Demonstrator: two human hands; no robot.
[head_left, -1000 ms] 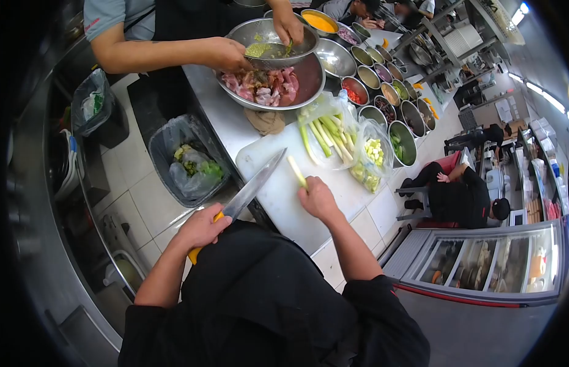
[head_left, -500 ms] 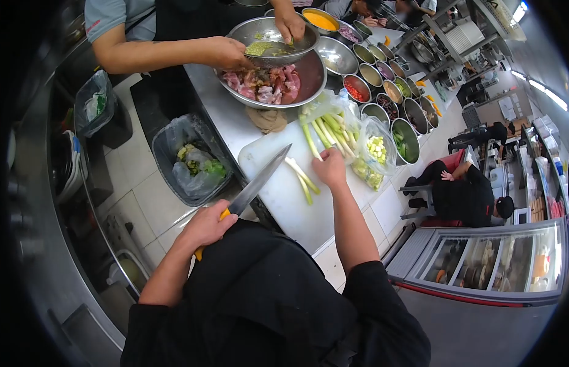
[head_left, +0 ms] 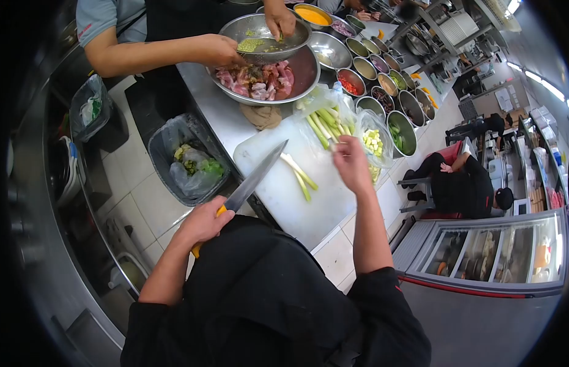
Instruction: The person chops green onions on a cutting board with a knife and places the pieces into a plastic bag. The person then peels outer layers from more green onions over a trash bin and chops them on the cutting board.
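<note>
My left hand [head_left: 205, 220] is closed round the yellow handle of a large knife [head_left: 255, 177], its blade slanting up over the left part of the white cutting board [head_left: 260, 153]. A few trimmed green onions [head_left: 299, 176] lie on the board, right of the blade. Beyond them, a bunch of green onions [head_left: 326, 125] sticks out of a clear plastic bag. My right hand [head_left: 353, 164] is over the board's right side, close to the bunch's near end; its fingers are bent and blurred. Next to it stands a clear bag of chopped green onion pieces [head_left: 373, 144].
Across the counter, a co-worker's hands [head_left: 226, 50] hold a steel bowl [head_left: 266, 37] over a larger bowl of raw meat [head_left: 260, 85]. Several steel containers of ingredients [head_left: 351, 82] line the right. A lined bin [head_left: 186, 162] stands left of the board, a glass-topped freezer [head_left: 486, 251] at right.
My right hand has moved right, away from the stalk that it was touching at the bunch's left side. The knife stays in my left hand, nearly still.
</note>
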